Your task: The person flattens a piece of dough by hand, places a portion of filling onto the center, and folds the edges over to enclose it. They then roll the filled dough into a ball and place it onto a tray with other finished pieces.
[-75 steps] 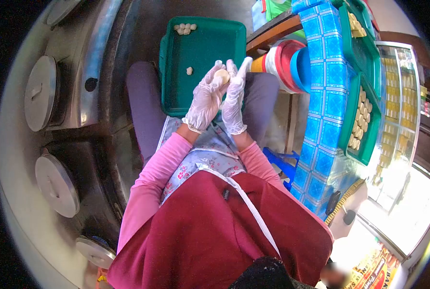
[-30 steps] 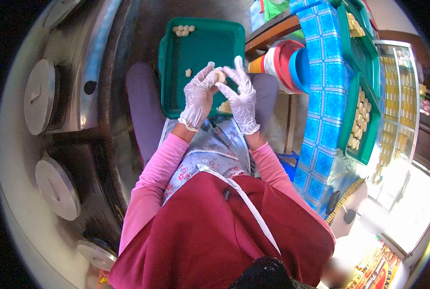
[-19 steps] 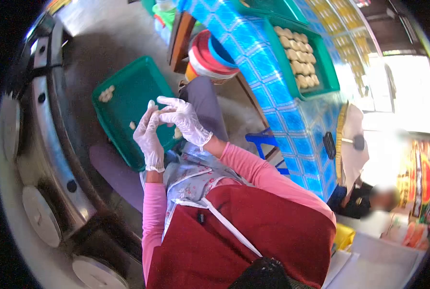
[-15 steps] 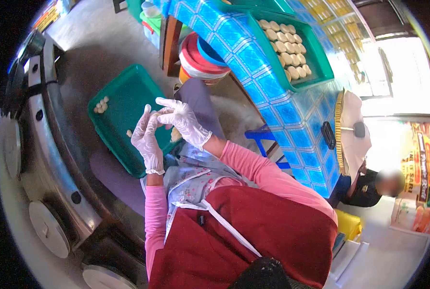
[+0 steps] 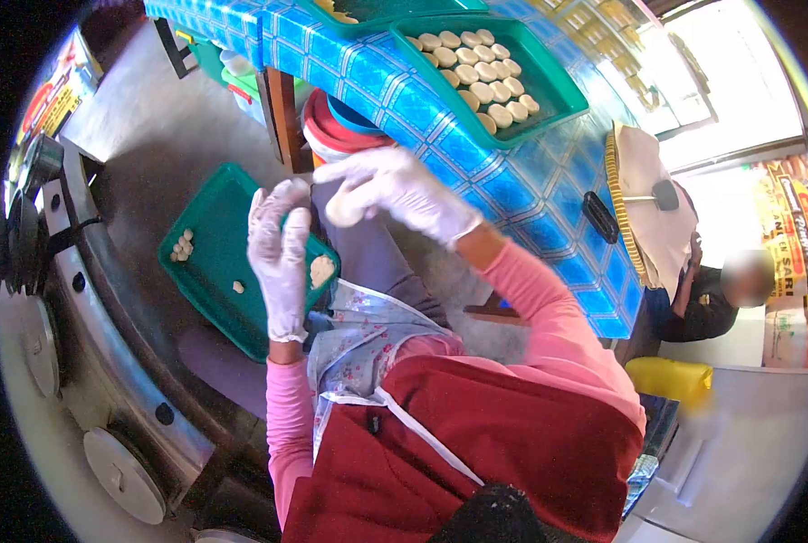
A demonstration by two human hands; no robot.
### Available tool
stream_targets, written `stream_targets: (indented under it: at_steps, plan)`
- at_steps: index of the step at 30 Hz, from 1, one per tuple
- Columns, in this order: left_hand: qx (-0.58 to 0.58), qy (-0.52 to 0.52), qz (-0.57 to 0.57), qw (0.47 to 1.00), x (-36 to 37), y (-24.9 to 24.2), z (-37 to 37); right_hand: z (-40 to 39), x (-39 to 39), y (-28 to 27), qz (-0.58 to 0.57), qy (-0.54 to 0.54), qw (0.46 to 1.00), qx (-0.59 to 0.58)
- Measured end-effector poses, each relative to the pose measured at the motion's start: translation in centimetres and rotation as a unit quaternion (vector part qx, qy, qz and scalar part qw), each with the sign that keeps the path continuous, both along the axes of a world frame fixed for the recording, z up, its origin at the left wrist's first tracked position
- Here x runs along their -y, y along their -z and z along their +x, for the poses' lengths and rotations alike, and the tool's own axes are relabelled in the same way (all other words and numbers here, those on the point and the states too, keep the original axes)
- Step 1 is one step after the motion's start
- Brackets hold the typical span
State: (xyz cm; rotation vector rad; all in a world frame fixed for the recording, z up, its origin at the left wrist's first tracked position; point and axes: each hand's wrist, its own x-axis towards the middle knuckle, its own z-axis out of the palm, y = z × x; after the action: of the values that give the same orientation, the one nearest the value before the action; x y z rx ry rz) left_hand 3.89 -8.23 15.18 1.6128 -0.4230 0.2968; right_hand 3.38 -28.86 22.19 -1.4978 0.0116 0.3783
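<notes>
Blue tiled counter [image 5: 476, 136], largest item, running across the top of the view. On it, green tray of formed rounds [image 5: 549, 86], rows packed close, little bare floor left at the near end; a newcomer set down carelessly liable to land on a neighbour or on the rim. Second green tray [image 5: 209, 271], resting across the lap, tilted toward the steel cooker [image 5: 105, 362] at left; no hand steadying it, so prone to slide if a knee shifts. Stacked red and blue basins [image 5: 340, 131] under the counter edge, directly in the line between lap and counter; possible snag for a sleeve. Right hand [image 5: 404, 195], gloved, raised above the knees and stretched toward the counter, fingers curled around a pale dough round [image 5: 343, 210], thumb beneath; grip loose-looking, glove slick, so a drop onto the floor or basins judged the main hazard. Left hand [image 5: 280, 258], gloved, upright over the lap tray, fingers straight and pressed together, holding nothing, just apart from the dough. Flattened dough piece [image 5: 321, 270] near the lap tray's right rim, close enough to roll off. Cluster of small dough balls [image 5: 183, 246] at the far corner, one stray crumb [image 5: 238, 287] mid-tray.
</notes>
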Motion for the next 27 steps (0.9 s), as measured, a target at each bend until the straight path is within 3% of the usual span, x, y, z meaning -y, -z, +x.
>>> stream_targets:
  at_steps: [2, 3, 4, 6, 7, 8, 10, 12, 14, 15, 25, 27]
  plan:
    - [-0.181, 0.003, -0.145, 0.973, -1.1, -2.6, -0.3, -0.3, 3.4, -5.3, -0.099, 0.031, 0.992, 0.070]
    - [-0.206, 0.062, -0.205, 0.955, -3.2, -0.3, 0.7, -0.1, 5.3, -7.1, -0.138, 0.085, 0.976, 0.144]
    - [-0.199, 0.235, -0.389, 0.868, -6.9, 3.4, 1.9, 0.3, 7.7, -8.4, -0.174, 0.139, 0.951, 0.216]
    - [-0.187, 0.311, -0.566, 0.740, -11.9, 5.2, 1.2, 2.6, 16.6, -8.7, -0.204, 0.263, 0.898, 0.287]
    - [-0.296, -0.030, -0.521, 0.800, -11.3, 1.2, -0.5, 3.8, 21.2, -8.3, -0.189, 0.315, 0.890, 0.270]
    - [-0.269, -0.039, -0.516, 0.812, -13.4, 3.1, -1.4, 4.7, 25.4, -7.6, -0.174, 0.364, 0.880, 0.252]
    - [-0.248, -0.053, -0.542, 0.801, -16.5, 6.8, -3.7, 5.6, 31.2, -5.7, -0.201, 0.355, 0.889, 0.207]
    - [-0.242, -0.036, -0.580, 0.777, -18.8, 11.1, -5.6, 6.7, 36.1, -2.6, -0.246, 0.322, 0.900, 0.160]
    - [-0.159, 0.228, -0.644, 0.713, -20.9, 16.7, -6.5, 7.1, 36.8, -0.7, -0.288, 0.304, 0.899, 0.126]
    - [-0.193, 0.184, -0.640, 0.721, -20.7, 16.4, -6.7, 7.4, 36.8, -0.1, -0.309, 0.302, 0.894, 0.121]
    - [-0.175, 0.178, -0.675, 0.694, -20.2, 16.2, -6.1, 6.3, 35.5, -0.4, -0.309, 0.319, 0.892, 0.083]
    - [-0.182, 0.174, -0.670, 0.698, -20.2, 16.4, -5.9, 7.1, 35.7, -0.1, -0.446, 0.257, 0.842, 0.162]
